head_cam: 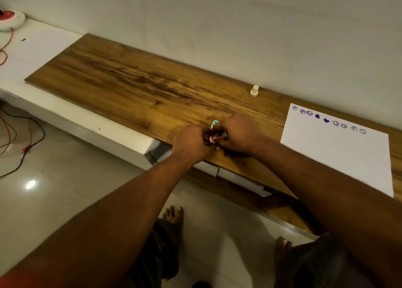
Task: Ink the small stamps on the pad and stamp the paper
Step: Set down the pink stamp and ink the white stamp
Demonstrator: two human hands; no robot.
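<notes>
I can read no words, brands or numbers anywhere. The only marks are my blue prints along the far edge of the paper (337,152): round smiley faces (309,113) and two solid blobs (317,116), too small to tell more. The stamps show no lettering I can make out.

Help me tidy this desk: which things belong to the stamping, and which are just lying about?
Stamping:
- paper, already with a row of prints
- pink stamp, between both hands
- green stamp
- cream stamp, standing alone
- left hand, right hand

Lying about:
- red and white object
- wires
</notes>
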